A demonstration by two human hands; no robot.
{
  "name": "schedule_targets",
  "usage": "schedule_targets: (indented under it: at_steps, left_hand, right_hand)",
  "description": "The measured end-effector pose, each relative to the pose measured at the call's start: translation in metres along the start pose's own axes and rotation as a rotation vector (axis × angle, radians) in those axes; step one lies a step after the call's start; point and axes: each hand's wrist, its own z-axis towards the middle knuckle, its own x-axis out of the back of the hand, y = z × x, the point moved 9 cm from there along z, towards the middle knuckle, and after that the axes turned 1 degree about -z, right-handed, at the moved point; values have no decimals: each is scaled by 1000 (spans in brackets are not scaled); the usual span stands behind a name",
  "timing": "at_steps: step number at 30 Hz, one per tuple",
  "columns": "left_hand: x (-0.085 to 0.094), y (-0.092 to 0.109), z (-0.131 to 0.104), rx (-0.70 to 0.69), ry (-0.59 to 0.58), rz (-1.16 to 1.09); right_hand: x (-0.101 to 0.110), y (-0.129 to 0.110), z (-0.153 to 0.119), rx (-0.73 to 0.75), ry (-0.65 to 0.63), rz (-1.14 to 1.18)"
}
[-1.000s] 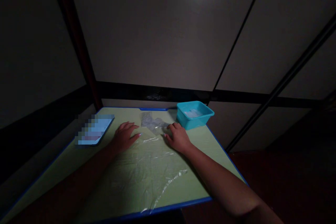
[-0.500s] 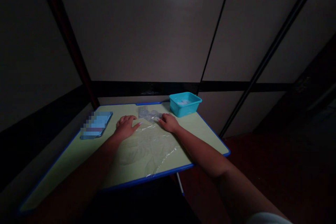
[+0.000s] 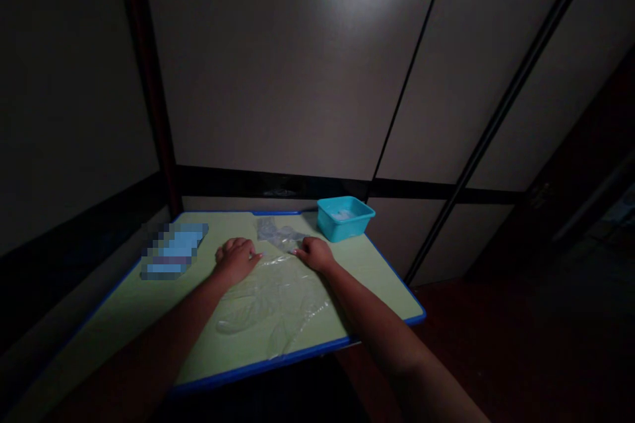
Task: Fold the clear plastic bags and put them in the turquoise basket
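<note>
A thin, clear, wrinkled plastic sheet lies spread over the pale green table; I cannot make out whether it is a bag. Its far part is bunched and looks greyish. My left hand is at its left edge, fingers curled and thumb pointing inward, with the plastic at the fingertips. Opposite, my right hand is closed on the bunched plastic, its thumb toward the middle. Some fingertips of both hands are hidden.
A turquoise plastic basket with something whitish inside stands at the table's back right corner. On the left lies a blurred-out phone-like slab. The table has a blue rim and stands against a panelled wall.
My view has tilted up slightly, so the table sits lower. The fingers of both hands have curled in more at the plastic, which is otherwise laid out much the same.
</note>
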Motion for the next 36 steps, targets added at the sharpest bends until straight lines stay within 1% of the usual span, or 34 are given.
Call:
schedule_targets:
  at_steps: [6, 11, 13, 15, 19, 21, 24, 26, 29, 31, 33, 34, 36]
  left_hand:
    - [1, -7, 2, 14, 21, -34]
    - [9, -14, 3, 56, 26, -84]
    - [10, -15, 2, 57, 3, -130]
    - [12, -18, -1, 76, -6, -233]
    - [20, -30, -7, 202, 42, -366]
    - [25, -29, -8, 213, 63, -403]
    - [31, -27, -8, 218, 84, -427]
    - [30, -24, -8, 207, 71, -454]
    - [22, -16, -7, 144, 40, -527]
    - [17, -12, -6, 103, 26, -570]
    - [13, -10, -5, 91, 14, -606]
    - [13, -9, -5, 94, 8, -625]
    - [17, -5, -4, 94, -8, -652]
  right_hand:
    - [-7, -7, -2, 81, -27, 99]
    - [-6, -6, -7, 135, -6, 313]
    - [-3, -4, -10, 152, 16, 416]
    - [-2, -4, -14, 179, 24, 511]
    - [-2, -10, -21, 223, 14, 641]
    - [-2, -14, -23, 246, 9, 693]
    - [2, -17, -25, 267, 33, 763]
    - [5, -17, -26, 270, 53, 761]
    - [10, -16, -27, 270, 100, 685]
    - [13, -14, -29, 244, 147, 594]
    - [15, -10, -31, 184, 170, 469]
    - [15, -7, -31, 148, 162, 400]
    - [11, -3, -30, 80, 95, 270]
